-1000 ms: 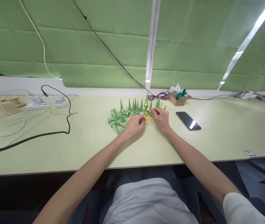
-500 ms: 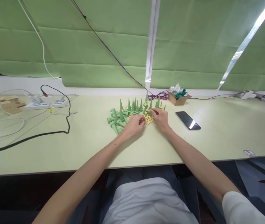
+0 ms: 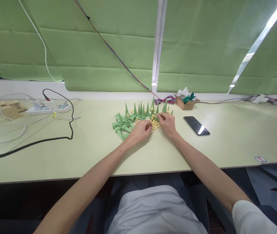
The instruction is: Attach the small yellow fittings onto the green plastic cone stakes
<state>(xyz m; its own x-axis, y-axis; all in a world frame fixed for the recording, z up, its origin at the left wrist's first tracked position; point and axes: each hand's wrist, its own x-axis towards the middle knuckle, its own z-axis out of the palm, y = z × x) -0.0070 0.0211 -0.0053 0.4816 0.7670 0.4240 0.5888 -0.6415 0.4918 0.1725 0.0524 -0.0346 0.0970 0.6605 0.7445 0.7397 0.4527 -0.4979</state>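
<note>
Green cones [image 3: 141, 109]: a group at the middle of the desk [image 3: 92, 152], matte light green, each tapering from a broader collar-like base to a sharp point. Several stand upright with points up, in an uneven row along the far side of the group; others lie on their sides at its left and near-left, bases and points facing various ways, some overlapping. One upright cone near the right hand stands taller in view than its neighbours and has yellow bits around its body.

Yellow pieces [image 3: 155, 125]: small, pale yellow, knobbly in outline, heaped loosely between the two hands; a few more scattered among the cones. Exact shape too small to tell.

Left hand [image 3: 142, 129]: at the near side of the group, fingers curled, thumb and fingertips nearly together in a narrow pinch beside the yellow heap; a speck of yellow shows at the fingertips, but whether it is gripped cannot be told.

Right hand [image 3: 167, 124]: at the right of the heap, fingers bent and drawn narrow, tips at a small yellow piece close to the tall cone; the grip itself is partly hidden.

Phone [image 3: 196, 126]: black, flat on the desk, right of the right hand, light reflected on its screen.

Cardboard box [image 3: 186, 104]: small, open, at the far side, holding crumpled clear and dark green material.

Coiled wires [image 3: 165, 100]: red and blue, left of the box.

Power strip [image 3: 48, 109]: white, far left, with plugs and cables.
</note>
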